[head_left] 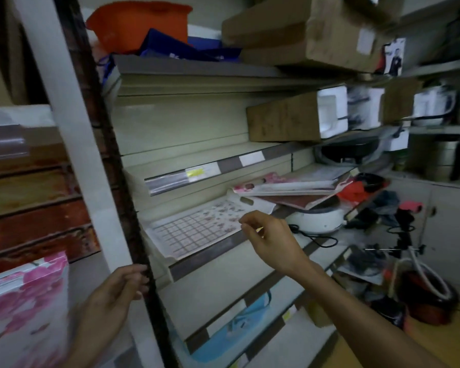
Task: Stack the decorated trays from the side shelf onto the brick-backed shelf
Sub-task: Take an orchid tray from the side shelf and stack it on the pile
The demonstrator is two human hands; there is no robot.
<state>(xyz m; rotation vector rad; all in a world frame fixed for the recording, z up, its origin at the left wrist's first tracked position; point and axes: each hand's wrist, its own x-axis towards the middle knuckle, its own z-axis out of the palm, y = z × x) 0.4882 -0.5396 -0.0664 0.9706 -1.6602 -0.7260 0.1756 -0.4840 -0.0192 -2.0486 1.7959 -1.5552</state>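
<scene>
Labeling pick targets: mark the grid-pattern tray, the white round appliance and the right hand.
grid-pattern tray (197, 232), head view, on its checked flat surface.
white round appliance (316, 220), head view, on its front side wall.
right hand (270, 239), head view, on the back of the hand.

A cream side shelf (223, 251) is shown carrying a white tray with a grid and flower print (197, 227), laid flat. Further right on it, a white round appliance (316, 219) is set, with more decorated trays (290, 188) piled tilted on top.
</scene>
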